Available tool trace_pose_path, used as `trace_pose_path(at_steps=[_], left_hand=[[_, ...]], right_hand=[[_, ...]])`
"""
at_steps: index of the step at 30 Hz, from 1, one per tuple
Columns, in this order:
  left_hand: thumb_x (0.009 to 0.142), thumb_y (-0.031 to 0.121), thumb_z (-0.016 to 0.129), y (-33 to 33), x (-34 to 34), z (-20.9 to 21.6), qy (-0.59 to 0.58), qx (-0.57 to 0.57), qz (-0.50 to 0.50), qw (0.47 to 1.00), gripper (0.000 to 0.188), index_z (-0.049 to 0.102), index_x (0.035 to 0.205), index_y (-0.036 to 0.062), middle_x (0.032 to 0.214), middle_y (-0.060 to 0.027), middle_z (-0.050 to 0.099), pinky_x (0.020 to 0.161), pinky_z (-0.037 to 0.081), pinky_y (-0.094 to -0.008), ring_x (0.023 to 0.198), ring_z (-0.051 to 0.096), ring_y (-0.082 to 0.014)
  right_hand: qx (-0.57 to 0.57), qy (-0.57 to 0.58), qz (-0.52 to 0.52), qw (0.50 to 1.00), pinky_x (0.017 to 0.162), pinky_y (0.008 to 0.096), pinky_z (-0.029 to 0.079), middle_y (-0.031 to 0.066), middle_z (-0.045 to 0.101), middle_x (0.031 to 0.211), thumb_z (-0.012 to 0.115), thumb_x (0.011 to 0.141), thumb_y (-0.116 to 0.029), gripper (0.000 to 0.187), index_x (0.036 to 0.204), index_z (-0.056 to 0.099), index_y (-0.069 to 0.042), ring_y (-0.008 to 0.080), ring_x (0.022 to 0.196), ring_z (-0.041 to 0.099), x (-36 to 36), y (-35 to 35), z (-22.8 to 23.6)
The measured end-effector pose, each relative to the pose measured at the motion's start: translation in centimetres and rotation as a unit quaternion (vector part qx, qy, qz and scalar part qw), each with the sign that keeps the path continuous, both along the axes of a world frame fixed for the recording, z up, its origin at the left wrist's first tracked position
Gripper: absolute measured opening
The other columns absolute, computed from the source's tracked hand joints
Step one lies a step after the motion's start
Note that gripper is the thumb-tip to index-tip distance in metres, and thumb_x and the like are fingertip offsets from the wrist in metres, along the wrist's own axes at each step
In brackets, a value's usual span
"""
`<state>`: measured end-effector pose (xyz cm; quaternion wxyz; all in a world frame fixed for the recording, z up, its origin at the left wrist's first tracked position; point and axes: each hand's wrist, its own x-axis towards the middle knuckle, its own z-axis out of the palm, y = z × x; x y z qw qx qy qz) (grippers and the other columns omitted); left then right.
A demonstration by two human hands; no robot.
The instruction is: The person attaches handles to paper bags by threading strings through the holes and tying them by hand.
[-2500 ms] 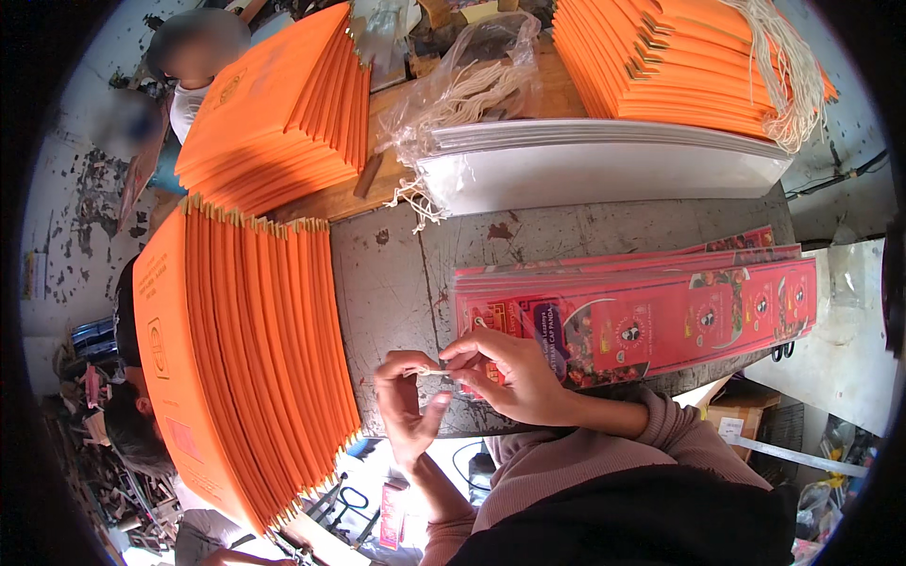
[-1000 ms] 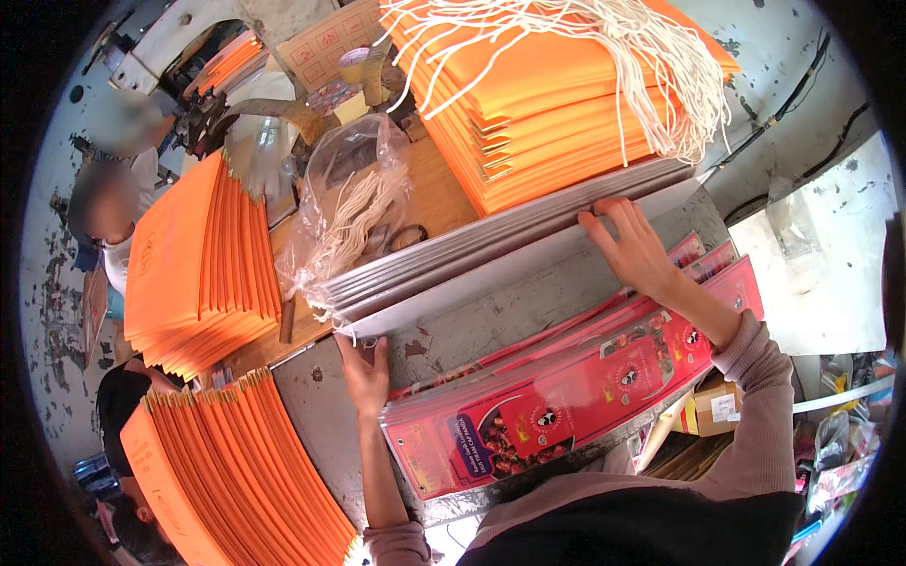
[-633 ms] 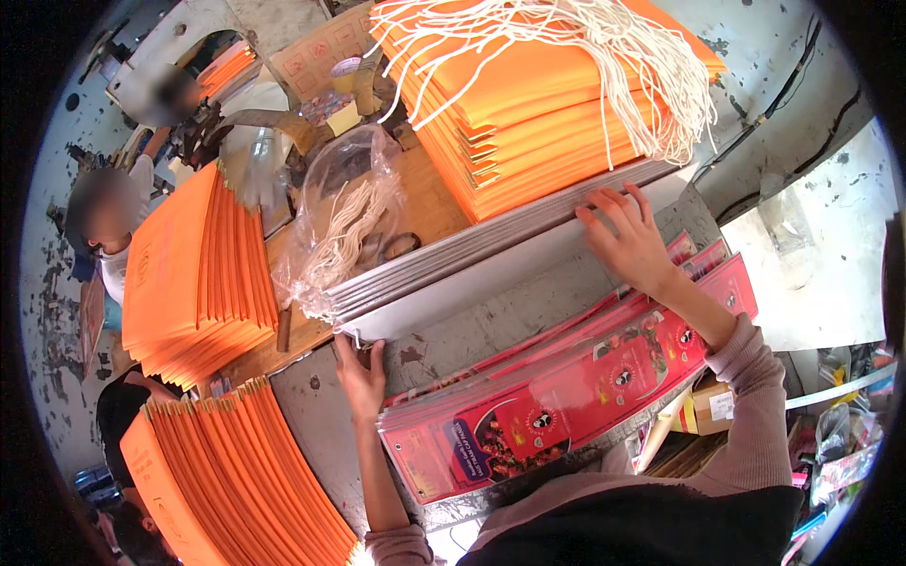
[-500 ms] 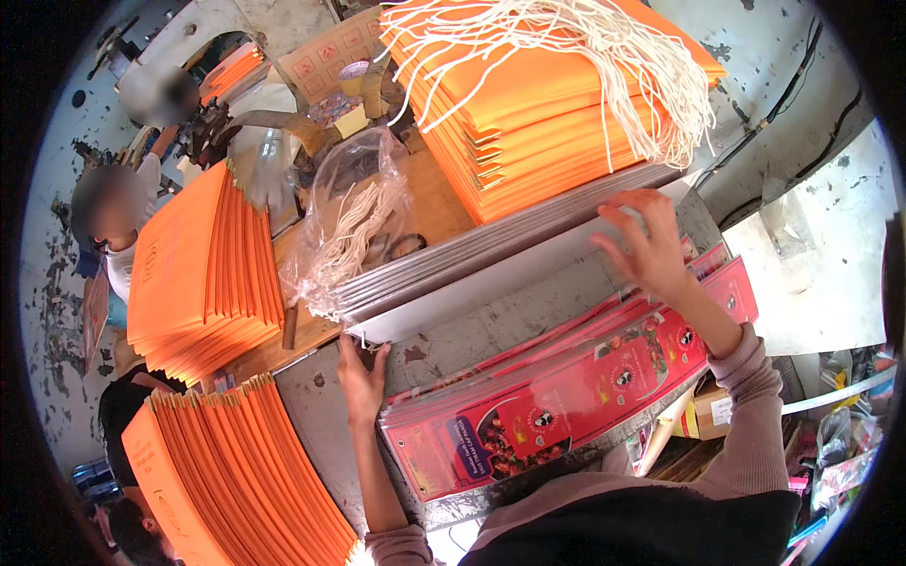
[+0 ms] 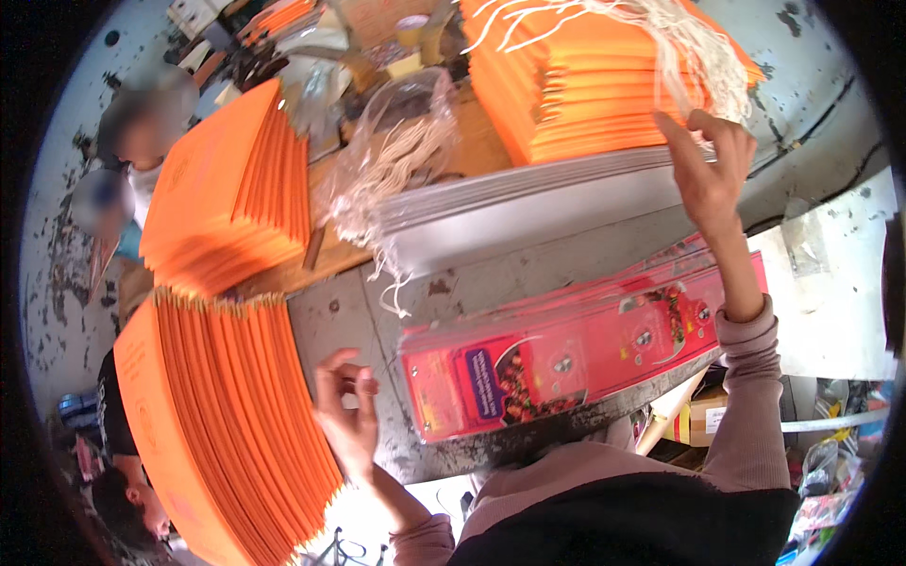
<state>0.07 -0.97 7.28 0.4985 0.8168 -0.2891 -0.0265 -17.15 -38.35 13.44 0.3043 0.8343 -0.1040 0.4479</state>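
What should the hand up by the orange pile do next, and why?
Probably lower the right hand a little and pinch the edge of the top grey sheet. Its fingers are spread open at the corner where the grey stack meets the orange pile, holding nothing. The left hand is also empty, raised above the table beside the pink cards.

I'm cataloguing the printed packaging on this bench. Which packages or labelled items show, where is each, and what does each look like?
Pink flat cartons: stacked at the near table edge; long, pink-red, with a purple panel.
Orange folded bags: fanned piles at left and far right; plain orange.
Cardboard box: below the table edge, right; brown, mostly hidden.
Right hand: raised by the far orange stack.
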Motion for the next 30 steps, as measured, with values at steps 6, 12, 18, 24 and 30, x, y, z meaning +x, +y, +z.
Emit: trace_pose_path(at_steps=[6, 12, 18, 24, 30], left_hand=[[0.069, 0.034, 0.074, 2.2, -5.4, -2.1, 0.032, 0.113, -0.026, 0.993, 0.046, 0.048, 0.088, 0.0008, 0.07, -0.0041, 0.047, 0.049, 0.04, -0.0263, 0.058, 0.045, -0.0137], [0.063, 0.018, 0.079, 2.1, -7.6, -2.3, 0.137, 0.158, 0.067, 0.976, 0.054, 0.045, 0.1, -0.0016, 0.079, -0.0075, 0.049, 0.057, 0.044, -0.0255, 0.065, 0.048, -0.0137], [0.073, 0.007, 0.07, 3.3, -7.1, -3.3, 0.196, 0.029, 0.08, 0.977, 0.04, 0.045, 0.104, -0.0032, 0.081, -0.0103, 0.059, 0.066, 0.047, -0.0229, 0.074, 0.057, -0.0136], [0.082, 0.014, 0.062, 6.1, -5.9, -5.2, 0.366, -0.127, -0.019, 0.922, 0.031, 0.049, 0.101, -0.0076, 0.089, -0.0101, 0.06, 0.077, 0.043, -0.0239, 0.084, 0.055, -0.0117], [0.093, 0.013, 0.041, 7.4, -5.2, -7.8, 0.524, -0.316, -0.015, 0.79, 0.026, 0.053, 0.102, -0.0078, 0.092, -0.0135, 0.059, 0.079, 0.046, -0.0287, 0.087, 0.057, -0.0161]], right_hand=[[0.091, 0.097, 0.17, 0.976, 0.091, 0.0397, 0.033, 0.004, 0.058, 0.093, 0.062, 0.064, -0.004, 0.028, 0.091, 0.063, -0.014, 0.02, 0.085, 0.054, -0.2, 6.4, -0.2], [0.324, 0.212, 0.505, 0.771, 0.059, 0.0298, 0.045, 0.0034, 0.054, 0.082, 0.063, 0.063, -0.004, 0.029, 0.092, 0.06, -0.008, 0.0176, 0.072, 0.052, 0.9, 17.7, -4.1], [0.579, 0.218, 0.395, 0.679, 0.064, 0.0333, 0.045, 0.0077, 0.052, 0.085, 0.06, 0.067, 0.0, 0.039, 0.105, 0.052, -0.003, 0.0232, 0.075, 0.053, 3.3, 24.2, -6.3], [0.603, 0.258, 0.413, 0.632, 0.059, 0.032, 0.046, 0.0082, 0.053, 0.084, 0.062, 0.072, -0.003, 0.03, 0.101, 0.053, -0.002, 0.0233, 0.077, 0.054, 4.9, 26.5, -7.7], [0.521, 0.312, 0.373, 0.702, 0.06, 0.0297, 0.046, 0.0058, 0.047, 0.079, 0.061, 0.066, -0.004, 0.033, 0.098, 0.053, -0.001, 0.0192, 0.076, 0.049, 5.8, 27.1, -7.2]])
